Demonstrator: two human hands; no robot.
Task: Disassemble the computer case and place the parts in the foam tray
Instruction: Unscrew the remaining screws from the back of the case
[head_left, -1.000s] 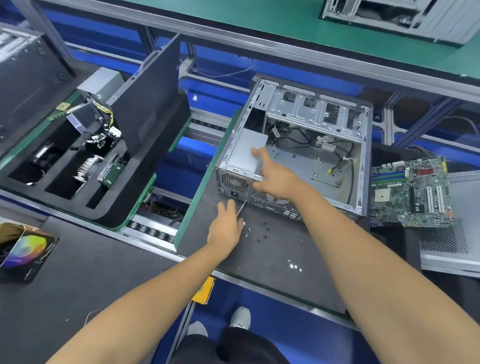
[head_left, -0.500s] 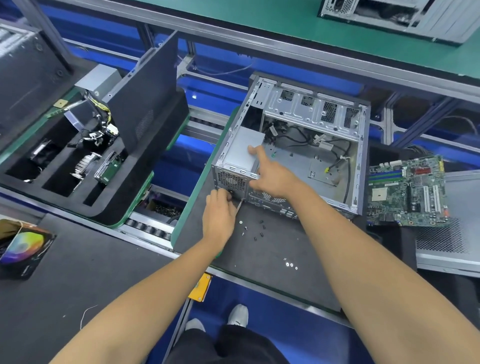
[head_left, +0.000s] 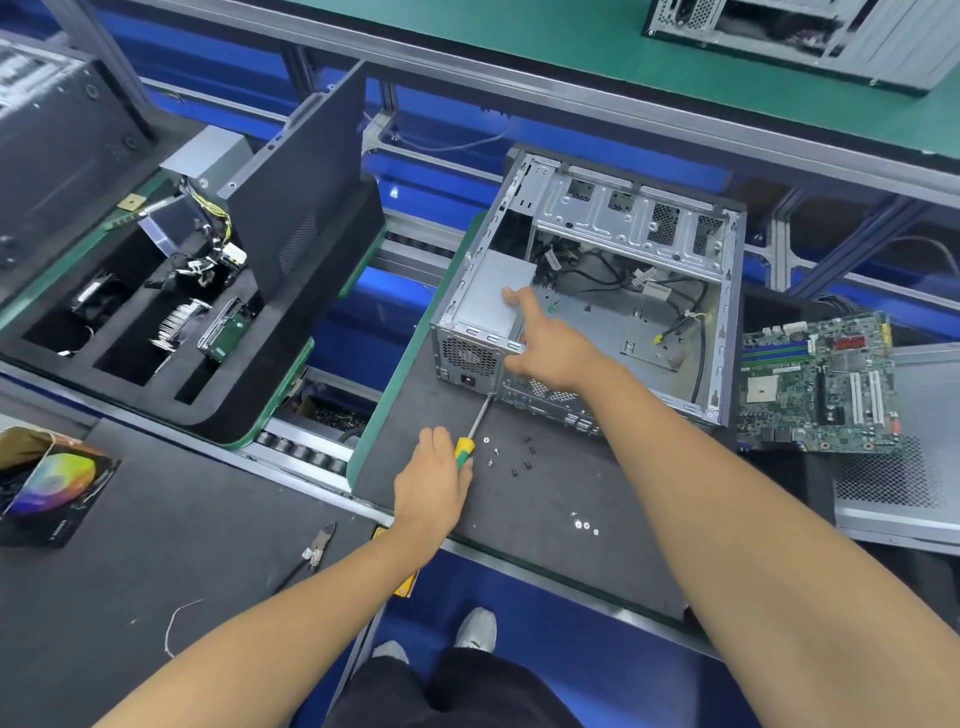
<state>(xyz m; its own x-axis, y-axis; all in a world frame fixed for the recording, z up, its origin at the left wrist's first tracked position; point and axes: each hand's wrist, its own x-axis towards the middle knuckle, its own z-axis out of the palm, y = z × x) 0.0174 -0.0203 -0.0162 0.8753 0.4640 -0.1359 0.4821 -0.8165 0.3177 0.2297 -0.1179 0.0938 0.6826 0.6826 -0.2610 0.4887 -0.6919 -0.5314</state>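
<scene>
Left hand (head_left: 434, 480), half a second ago up against the rear panel of the open silver steel computer case (head_left: 592, 306), now lies drawn back on the dark desk (head_left: 519, 545), fingers wrapped around the yellow-and-green-handled screwdriver (head_left: 470, 439) whose tip points at the panel. Loose black and silver screws (head_left: 511, 457) lie just beside it; a power-supply fixing appears freed. Right hand (head_left: 550, 338) reaches into the case, straight fingers resting on the grey boxy power supply unit (head_left: 491, 301) seated in the rear left corner. The case lies on its side, motherboard bay bare, cables loose. The black foam tray (head_left: 218, 415) sits well apart at left.
</scene>
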